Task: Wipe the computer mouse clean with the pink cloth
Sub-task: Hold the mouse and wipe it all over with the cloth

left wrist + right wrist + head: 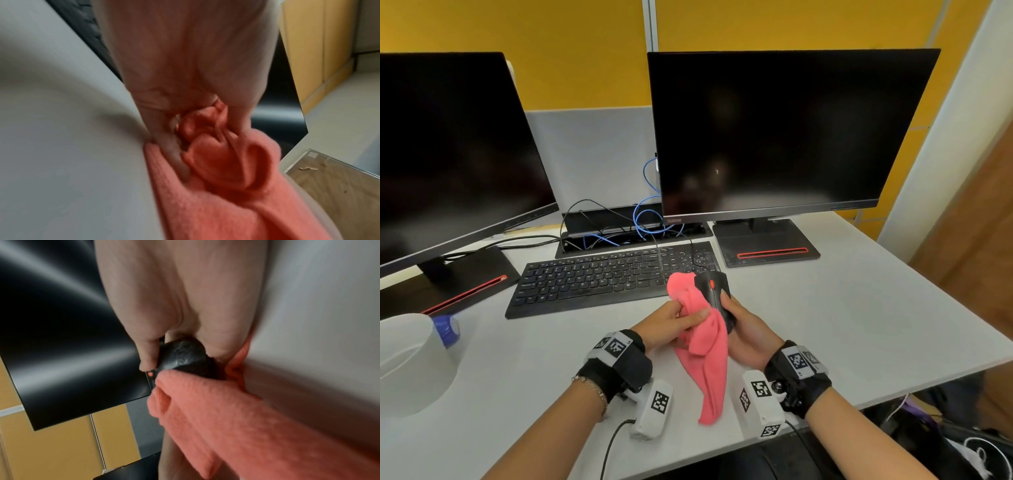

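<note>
Computer mouse [717, 296]: black, orange wheel, held above the desk [859, 308] in front of the keyboard [602, 277]; lower body hidden by cloth and palm. Right hand [748, 329]: gripping mouse. Pink cloth [705, 342]: bunched against mouse's left side, tail hanging. Left hand [671, 320]: pinching cloth.

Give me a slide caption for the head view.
Right hand holds the mouse while left hand rubs it with the cloth.

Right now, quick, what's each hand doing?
Left hand: closed, gripping the pink cloth against the mouse.
Right hand: closed, holding the black computer mouse above the desk.
</note>
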Tool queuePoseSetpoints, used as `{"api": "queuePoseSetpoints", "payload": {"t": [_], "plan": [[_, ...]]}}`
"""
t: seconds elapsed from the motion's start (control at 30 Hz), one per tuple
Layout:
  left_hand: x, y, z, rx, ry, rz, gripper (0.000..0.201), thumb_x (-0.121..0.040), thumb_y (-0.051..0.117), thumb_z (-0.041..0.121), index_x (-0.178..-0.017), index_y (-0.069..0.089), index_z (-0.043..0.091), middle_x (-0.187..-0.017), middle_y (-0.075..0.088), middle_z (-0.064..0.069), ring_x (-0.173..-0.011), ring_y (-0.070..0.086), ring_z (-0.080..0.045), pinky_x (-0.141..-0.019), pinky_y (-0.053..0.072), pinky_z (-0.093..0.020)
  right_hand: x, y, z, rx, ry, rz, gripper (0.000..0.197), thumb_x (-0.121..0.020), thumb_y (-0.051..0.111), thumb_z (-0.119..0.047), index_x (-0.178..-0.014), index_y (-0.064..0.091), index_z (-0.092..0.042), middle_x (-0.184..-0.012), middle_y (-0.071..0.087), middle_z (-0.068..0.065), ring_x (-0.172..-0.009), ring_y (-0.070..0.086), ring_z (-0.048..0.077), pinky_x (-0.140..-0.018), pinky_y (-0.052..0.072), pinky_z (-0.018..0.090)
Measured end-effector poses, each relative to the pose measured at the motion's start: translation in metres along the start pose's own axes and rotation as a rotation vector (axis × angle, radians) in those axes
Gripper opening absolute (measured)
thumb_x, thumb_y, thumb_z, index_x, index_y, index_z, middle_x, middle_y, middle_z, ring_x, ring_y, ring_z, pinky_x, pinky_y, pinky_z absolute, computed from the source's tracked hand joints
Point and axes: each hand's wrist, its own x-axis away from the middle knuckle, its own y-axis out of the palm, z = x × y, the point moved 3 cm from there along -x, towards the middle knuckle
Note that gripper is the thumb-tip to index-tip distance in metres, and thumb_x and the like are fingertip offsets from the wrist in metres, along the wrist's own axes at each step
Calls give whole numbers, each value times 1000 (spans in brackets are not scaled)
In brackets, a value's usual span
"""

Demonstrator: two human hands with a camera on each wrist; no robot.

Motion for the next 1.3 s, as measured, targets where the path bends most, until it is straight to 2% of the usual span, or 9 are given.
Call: {"api": "queuePoseSetpoints", "payload": {"t": [0.23, 0.4, 0.57, 0.73, 0.83, 0.93, 1.0, 1.2, 1.3], "plan": [[-3, -10, -3, -52, -18, 98, 27, -101, 45, 14, -117, 60, -1, -108, 65, -15, -97, 61, -22, -90, 50, -38, 6, 5, -2, -24, 21, -6, 57, -97, 49, -37, -148, 38, -15, -144, 50, 17, -114, 64, 29, -84, 57, 40], [3, -1, -1, -20, -18, 11, 17, -99, 49, 27, -102, 64, 17, -91, 69, 4, -77, 66, -1, -69, 51, -16, 5, 6, -2, 1, 19, -10, 75, -86, 69, -41, -148, 38, -12, -146, 47, 19, -130, 52, 32, -103, 48, 42], [1, 4, 3, -121, 44, 57, 29, -99, 49, 29, -108, 64, 6, -101, 69, -2, -94, 63, -13, -90, 51, -28, 2, 2, 1, -11, 30, 1, 84, -80, 76, -42, -149, 37, -13, -148, 44, 20, -139, 40, 33, -113, 34, 47], [-3, -7, -3, -234, 78, 180, 24, -101, 43, 12, -109, 61, -2, -104, 68, -17, -94, 62, -22, -87, 51, -36, 14, 11, -3, -53, 71, 52, 45, -99, 44, -36, -127, 61, -5, -127, 62, 21, -108, 67, 33, -82, 58, 44], [1, -11, 4, -246, 113, 254, 35, -95, 57, 20, -125, 43, 8, -119, 61, -9, -108, 60, -22, -94, 50, -40, 19, 14, -6, -74, 55, 61, 39, -98, 44, -28, -121, 62, -3, -118, 66, 22, -102, 67, 34, -80, 58, 45], [8, -21, 14, -86, 186, 423, 49, -87, 68, 13, -113, 27, 12, -106, 64, -10, -91, 64, -17, -72, 53, -29, 19, 14, -9, -21, 46, 123, 36, -90, 49, -24, -118, 60, -3, -106, 69, 19, -97, 66, 30, -82, 56, 41], [12, -31, 18, 0, 260, 466, 49, -87, 65, 4, -109, 24, 18, -102, 68, -16, -87, 67, -20, -76, 54, -32, 19, 16, -10, 47, 65, 150, 32, -90, 50, -28, -113, 61, -7, -92, 72, 13, -81, 70, 26, -70, 57, 34], [23, -30, 34, -18, 310, 436, 29, -91, 48, -7, -101, 59, 18, -107, 67, 0, -96, 59, -14, -82, 46, -22, 20, 30, -17, 128, -10, 99, 44, -97, 44, -36, -118, 64, -3, -118, 66, 24, -94, 69, 30, -77, 58, 39], [22, -29, 35, 123, 280, 455, 22, -98, 46, 6, -109, 66, 7, -111, 68, -3, -105, 62, -18, -87, 47, -20, 23, 35, -22, 178, -42, 44, 41, -103, 36, -28, -117, 60, 2, -101, 72, 19, -85, 73, 25, -65, 59, 32]]}}
